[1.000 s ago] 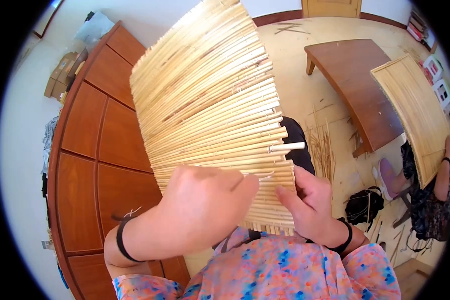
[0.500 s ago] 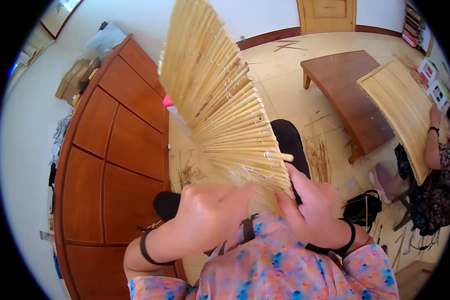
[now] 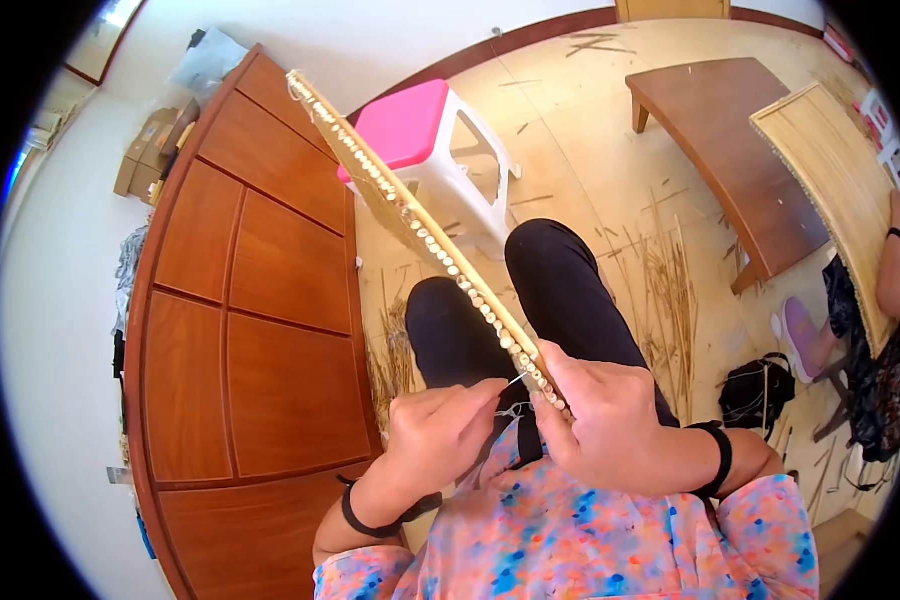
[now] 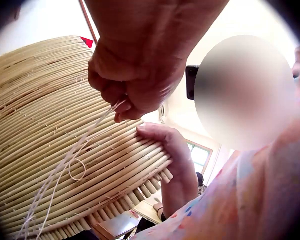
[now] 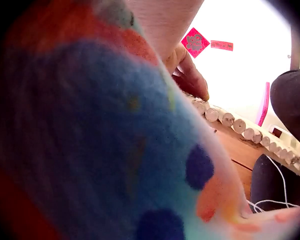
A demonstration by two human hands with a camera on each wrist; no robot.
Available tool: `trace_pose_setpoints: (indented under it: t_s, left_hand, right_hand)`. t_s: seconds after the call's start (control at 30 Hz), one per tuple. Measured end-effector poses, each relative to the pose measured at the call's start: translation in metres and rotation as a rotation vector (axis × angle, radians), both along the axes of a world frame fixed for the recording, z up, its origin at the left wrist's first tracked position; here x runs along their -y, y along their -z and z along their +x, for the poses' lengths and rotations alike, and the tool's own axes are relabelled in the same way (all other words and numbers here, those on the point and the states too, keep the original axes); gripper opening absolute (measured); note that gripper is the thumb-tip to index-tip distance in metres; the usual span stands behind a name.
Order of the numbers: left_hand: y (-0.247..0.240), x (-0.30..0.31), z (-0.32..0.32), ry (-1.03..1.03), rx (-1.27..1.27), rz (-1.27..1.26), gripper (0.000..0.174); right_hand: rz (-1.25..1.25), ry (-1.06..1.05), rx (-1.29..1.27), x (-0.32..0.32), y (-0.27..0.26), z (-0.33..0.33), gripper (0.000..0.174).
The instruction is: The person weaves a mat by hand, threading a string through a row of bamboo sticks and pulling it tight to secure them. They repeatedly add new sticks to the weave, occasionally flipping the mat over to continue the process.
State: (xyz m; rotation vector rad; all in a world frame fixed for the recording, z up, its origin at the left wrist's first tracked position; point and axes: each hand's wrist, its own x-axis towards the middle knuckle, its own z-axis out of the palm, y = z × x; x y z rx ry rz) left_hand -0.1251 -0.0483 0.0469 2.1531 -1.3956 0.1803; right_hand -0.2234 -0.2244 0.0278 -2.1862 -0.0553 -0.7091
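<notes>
A mat of thin straw-coloured stalks [image 4: 50, 125], stitched with white thread, is tilted up on edge before me; its row of round stalk ends [image 3: 442, 254] faces up in the head view. My right hand [image 3: 610, 420] grips its near corner, thumb on one face and fingers on the other. Close beside that corner, my left hand [image 3: 430, 435] pinches white thread [image 4: 65, 162], which trails down the mat with a small loop. A thin shiny sliver [image 3: 517, 379] like a needle runs from the left fingertips to the mat's edge. Shirt fabric [image 5: 105, 130] covers much of the right wrist view.
A pink-topped white stool [image 3: 400, 125] stands beyond my knees, and a reddish wooden cabinet [image 3: 300, 380] on the left. To the right are a low wooden table [image 3: 720, 150], a black bag [image 3: 755, 390] and a person's arm [image 3: 892, 260] holding another mat [image 3: 830, 180]. Loose stalks [image 3: 668, 280] litter the floor.
The mat has turned from showing its broad face to standing nearly edge-on. My left hand has moved from over its face down and aside, near the corner; my right hand keeps its grip.
</notes>
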Motion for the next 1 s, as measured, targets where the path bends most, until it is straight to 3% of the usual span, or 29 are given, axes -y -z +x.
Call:
trace_pose_setpoints:
  t_s: [0.2, 0.3, 0.43, 0.73, 1.0]
  left_hand:
    - [0.021, -0.002, 0.014, 0.025, -0.09, -0.089, 0.027]
    - [0.022, -0.003, 0.026, 0.049, -0.121, -0.083, 0.026]
    - [0.012, -0.014, 0.041, 0.08, -0.233, -0.021, 0.024]
    - [0.001, -0.041, 0.047, 0.093, -0.377, 0.068, 0.024]
    - [0.007, -0.041, 0.05, 0.077, -0.301, 0.035, 0.026]
  right_hand:
    - [0.032, 0.002, -0.041, -0.003, 0.006, 0.006, 0.049]
    - [0.085, -0.102, -0.132, 0.004, 0.005, 0.008, 0.056]
    - [0.136, -0.215, 0.033, 0.008, 0.02, 0.015, 0.066]
    - [0.223, -0.438, 0.073, 0.016, 0.043, 0.024, 0.071]
    - [0.293, -0.425, 0.075, 0.014, 0.049, 0.029, 0.066]
